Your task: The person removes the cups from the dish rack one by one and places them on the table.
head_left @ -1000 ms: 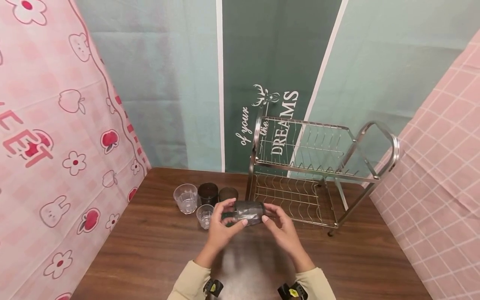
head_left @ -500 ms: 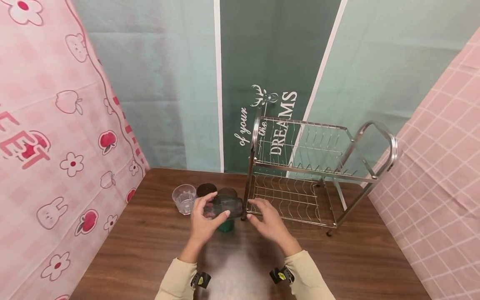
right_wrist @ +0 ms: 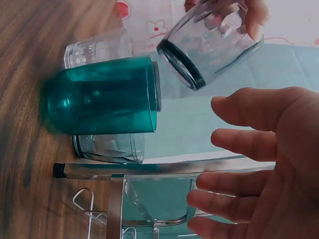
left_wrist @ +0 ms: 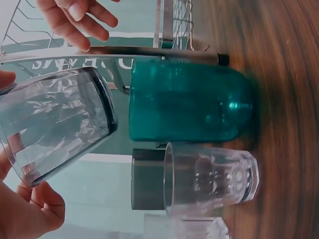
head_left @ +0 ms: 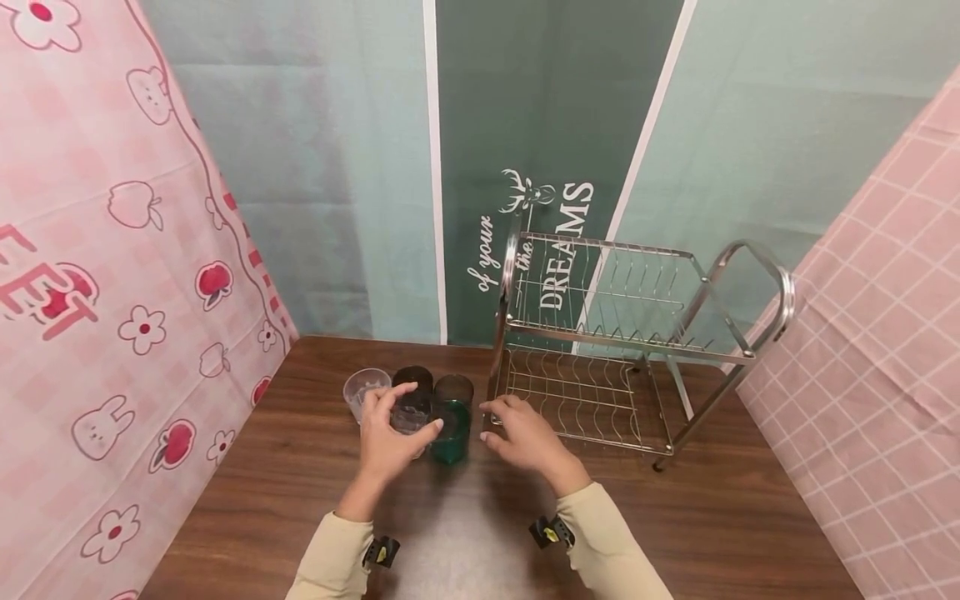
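Note:
My left hand holds a smoky-grey glass tumbler, fingers and thumb around its rim end. The tumbler is tilted, its thick base aimed down toward a green plastic cup standing on the table. In the right wrist view the held tumbler hangs apart from the green cup. My right hand holds nothing; its fingers are spread just right of the green cup, near the rack's left leg. A small clear cup stands beside the green one, partly hidden by my left hand in the head view.
Behind stand a larger clear cup, a dark cup and a brownish glass. A two-tier metal dish rack occupies the right side of the wooden table. Patterned cloths hang on three sides.
The tumbler went from both hands to the left hand alone. Both hands moved left, bringing the tumbler over the cups, and its tilt changed. My right hand let go of it.

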